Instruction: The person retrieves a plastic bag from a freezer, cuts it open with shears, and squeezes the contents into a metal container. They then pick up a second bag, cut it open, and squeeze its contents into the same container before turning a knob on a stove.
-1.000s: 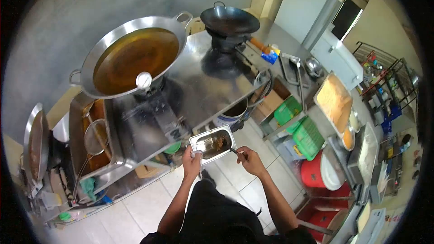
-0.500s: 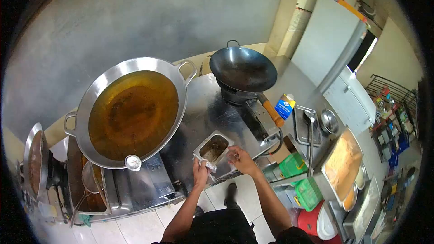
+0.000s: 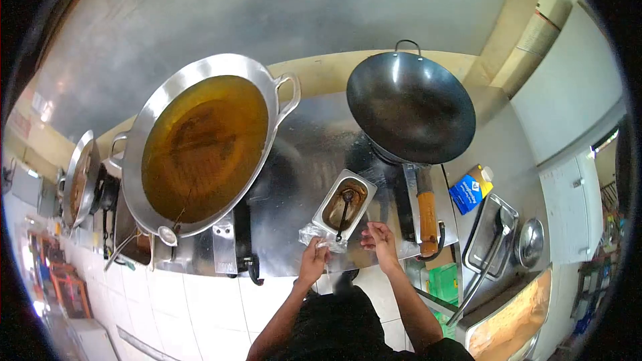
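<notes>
A small rectangular metal container (image 3: 365, 190) stands on the steel counter, with dark residue and a dark spoon (image 3: 345, 212) leaning in it. Crumpled clear plastic (image 3: 328, 238) lies along its near left edge. My left hand (image 3: 313, 261) pinches that plastic at the container's near left corner. Just right of the container is my right hand (image 3: 380, 245), raised, its fingers loosely curled and apart with nothing seen between them.
To the left is a large metal pan (image 3: 231, 65) of amber oil. A black wok (image 3: 414, 103) with a wooden handle stands at the right. Beyond it are a blue and yellow carton (image 3: 469, 191), a tray with a ladle, and a metal bowl (image 3: 531, 243).
The view has turned and moved closer to the counter. A spoon now shows in the container. My right hand has come away from the container's edge.
</notes>
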Demonstrator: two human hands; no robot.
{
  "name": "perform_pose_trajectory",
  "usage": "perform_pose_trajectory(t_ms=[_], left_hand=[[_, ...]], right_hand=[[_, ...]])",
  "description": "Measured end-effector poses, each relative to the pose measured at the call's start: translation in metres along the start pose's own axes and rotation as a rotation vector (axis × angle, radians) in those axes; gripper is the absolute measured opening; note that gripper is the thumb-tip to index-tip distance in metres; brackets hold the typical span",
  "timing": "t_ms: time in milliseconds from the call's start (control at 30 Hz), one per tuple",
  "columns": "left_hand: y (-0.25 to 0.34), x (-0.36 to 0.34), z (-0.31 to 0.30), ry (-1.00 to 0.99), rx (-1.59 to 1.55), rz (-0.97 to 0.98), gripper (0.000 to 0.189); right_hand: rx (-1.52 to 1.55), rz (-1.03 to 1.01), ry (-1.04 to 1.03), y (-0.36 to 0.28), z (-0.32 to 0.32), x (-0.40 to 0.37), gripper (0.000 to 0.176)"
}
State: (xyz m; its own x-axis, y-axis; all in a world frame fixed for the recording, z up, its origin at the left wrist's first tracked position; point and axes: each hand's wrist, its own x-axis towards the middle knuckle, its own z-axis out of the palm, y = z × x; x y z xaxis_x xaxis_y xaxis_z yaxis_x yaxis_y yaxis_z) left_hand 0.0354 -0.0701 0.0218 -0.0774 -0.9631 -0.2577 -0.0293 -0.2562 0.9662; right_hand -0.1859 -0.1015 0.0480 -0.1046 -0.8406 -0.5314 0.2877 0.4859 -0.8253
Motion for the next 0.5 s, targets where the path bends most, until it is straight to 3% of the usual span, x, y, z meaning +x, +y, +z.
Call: perform_pose_trajectory(t_ms=[200, 300, 400, 433, 467, 500], left_hand=[[0.012, -0.031, 0.003, 0.001, 0.224, 0.041, 0.018], [0.012, -0.061, -0.016, 0.039, 0.311, 0.074, 0.019], [-0.016, -0.110, -0.044, 0.157, 0.183, 0.170, 0.020], [-0.022, -0.129, -0.055, 0.173, 0.130, 0.143, 0.022], [-0.030, -0.153, -0.063, 0.208, 0.074, 0.112, 0.025], [-0.052, -0.175, -0.068, 0.262, 0.084, 0.106, 0.028]], right_hand=[[-0.159, -0.102, -0.054, 0.015, 0.036, 0.030, 0.027], [-0.104, -0.164, 0.070, 0.009, 0.034, 0.038, 0.017], [0.102, -0.331, 0.130, 0.003, 0.020, 0.030, 0.025], [0.045, -0.338, 0.172, 0.019, 0.005, 0.042, 0.033], [0.176, -0.407, 0.118, 0.033, -0.004, 0.030, 0.037], [0.138, -0.173, 0.285, 0.012, 0.016, -0.008, 0.043]])
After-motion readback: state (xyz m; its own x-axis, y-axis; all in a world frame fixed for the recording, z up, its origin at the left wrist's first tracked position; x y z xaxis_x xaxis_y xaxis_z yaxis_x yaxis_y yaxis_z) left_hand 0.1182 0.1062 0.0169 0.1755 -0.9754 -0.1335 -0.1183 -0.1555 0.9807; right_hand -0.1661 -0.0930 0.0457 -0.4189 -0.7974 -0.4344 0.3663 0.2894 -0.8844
